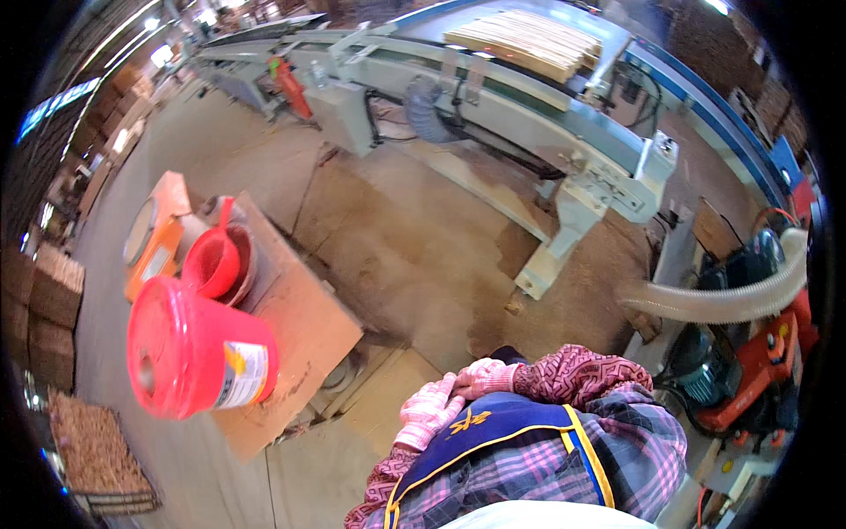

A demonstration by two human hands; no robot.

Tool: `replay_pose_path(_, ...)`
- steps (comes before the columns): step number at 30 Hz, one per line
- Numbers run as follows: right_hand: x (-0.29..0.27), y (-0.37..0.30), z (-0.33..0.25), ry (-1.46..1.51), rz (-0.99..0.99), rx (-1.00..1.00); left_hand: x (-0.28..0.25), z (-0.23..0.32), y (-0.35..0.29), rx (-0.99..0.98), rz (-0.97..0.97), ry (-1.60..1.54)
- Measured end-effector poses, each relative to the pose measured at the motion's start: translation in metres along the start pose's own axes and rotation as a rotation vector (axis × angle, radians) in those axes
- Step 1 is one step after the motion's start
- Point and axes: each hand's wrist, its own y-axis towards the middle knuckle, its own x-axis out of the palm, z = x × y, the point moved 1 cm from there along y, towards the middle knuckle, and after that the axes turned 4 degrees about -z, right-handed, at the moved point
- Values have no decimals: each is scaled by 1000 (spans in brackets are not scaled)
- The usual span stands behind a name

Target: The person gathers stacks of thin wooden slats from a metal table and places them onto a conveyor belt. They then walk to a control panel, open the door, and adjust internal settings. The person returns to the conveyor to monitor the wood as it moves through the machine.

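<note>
dusty floor (414, 238) filled the middle of a big work hall, and behind it stood a long grey machine (507, 88), with a stack of wood strips (520, 44) up at the back. over on the right, a pale bendy hose (731, 304) curved beside a red machine (762, 361). low down, by the person's belly, the left hand (429, 411) and the right hand (486, 377) were together, both in pink and white gloves, and their fingers met in front. the left one looked long and flat, but i could not tell if the two had anything tucked between them. closest to both was the blue apron (498, 429) with its yellow edge, spread over the person's front. its long way ran on a slant, from low on the left to higher on the right. i could not tell if the gloves touched it or were just beside it. the red bucket (203, 348) was off to the left, well apart from both gloves, on a brown board (304, 361). the left hand was nearer to it, so i think that one had the shorter way there. the bucket's lid faced out to the left and its bottom end pointed toward the hands, though the round lens might have made it look tipped. just past the bucket was a red scoop (211, 264), and beyond that an orange box (159, 256).
</note>
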Motion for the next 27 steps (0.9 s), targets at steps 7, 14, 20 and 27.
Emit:
replay_pose_path(7,-51,-5,22,246,-17,327,-44,11,50,9,-94,120)
replay_pose_path(14,-120,-2,123,93,126,58,-112,35,152,-69,-111,170)
replay_pose_path(20,-211,-47,185,261,268,374,-206,105,242,216,73,275)
replay_pose_path(27,-219,-67,250,469,374,662,-242,131,336,466,-165,352)
